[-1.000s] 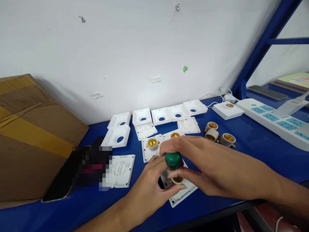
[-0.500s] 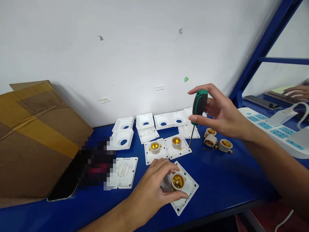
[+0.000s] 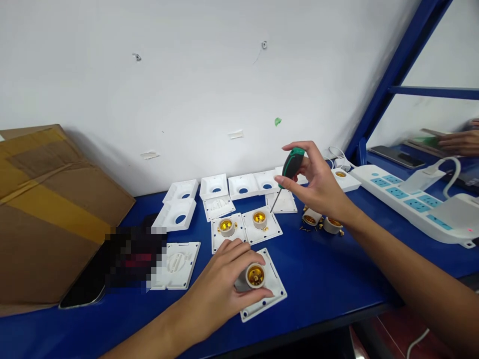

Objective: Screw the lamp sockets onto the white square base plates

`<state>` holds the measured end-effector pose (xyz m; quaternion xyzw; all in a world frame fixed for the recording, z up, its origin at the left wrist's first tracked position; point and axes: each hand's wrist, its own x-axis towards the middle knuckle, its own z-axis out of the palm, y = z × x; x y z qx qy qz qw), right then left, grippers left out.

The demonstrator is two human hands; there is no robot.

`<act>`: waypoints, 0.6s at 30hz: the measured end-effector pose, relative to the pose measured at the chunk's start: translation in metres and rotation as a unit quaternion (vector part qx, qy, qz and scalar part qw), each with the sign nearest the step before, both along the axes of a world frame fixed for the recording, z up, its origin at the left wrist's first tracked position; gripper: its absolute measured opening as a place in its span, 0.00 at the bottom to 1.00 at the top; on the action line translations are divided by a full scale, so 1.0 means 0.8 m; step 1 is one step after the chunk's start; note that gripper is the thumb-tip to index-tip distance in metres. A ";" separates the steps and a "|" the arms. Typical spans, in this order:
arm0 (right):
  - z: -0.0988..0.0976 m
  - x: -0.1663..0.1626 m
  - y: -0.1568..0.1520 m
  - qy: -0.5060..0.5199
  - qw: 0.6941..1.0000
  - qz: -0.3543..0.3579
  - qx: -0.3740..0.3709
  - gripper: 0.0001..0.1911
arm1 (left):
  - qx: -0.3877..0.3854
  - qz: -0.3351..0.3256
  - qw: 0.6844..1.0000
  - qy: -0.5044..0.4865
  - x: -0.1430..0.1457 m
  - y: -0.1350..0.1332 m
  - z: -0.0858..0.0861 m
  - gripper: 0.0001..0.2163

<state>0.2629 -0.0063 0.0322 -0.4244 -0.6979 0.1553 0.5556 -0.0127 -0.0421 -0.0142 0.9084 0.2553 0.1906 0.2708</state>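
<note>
My left hand [image 3: 234, 276] is closed round a lamp socket [image 3: 255, 275], whose inside is brass-coloured. That socket sits on a square white base plate [image 3: 275, 286] near the table's front. In my right hand [image 3: 316, 182] is a screwdriver [image 3: 293, 163] with a black and green handle, held tilted with its shaft pointing down to the left. Its tip is close to the far right part of a second white plate [image 3: 271, 228], which carries another lamp socket [image 3: 259, 219]; contact cannot be made out. Left of it lies a third plate [image 3: 219, 242] with a socket [image 3: 226, 227] on it.
White square covers [image 3: 213, 187] with round holes line the wall. Loose sockets [image 3: 332, 225] and small screws [image 3: 305, 229] lie to the right. A power strip [image 3: 407, 199] stands further right, a cardboard box [image 3: 67, 214] at left. Another person's hand [image 3: 462, 142] shows at far right.
The plate under my left hand has turned, along with its socket. My right hand has come lower and left with the screwdriver. The whole view has shifted a little to the right.
</note>
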 end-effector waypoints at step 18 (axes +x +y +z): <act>-0.009 -0.007 -0.001 0.011 0.992 -0.089 0.089 0.22 | 0.349 0.023 0.937 0.003 0.050 -0.035 0.053 0.16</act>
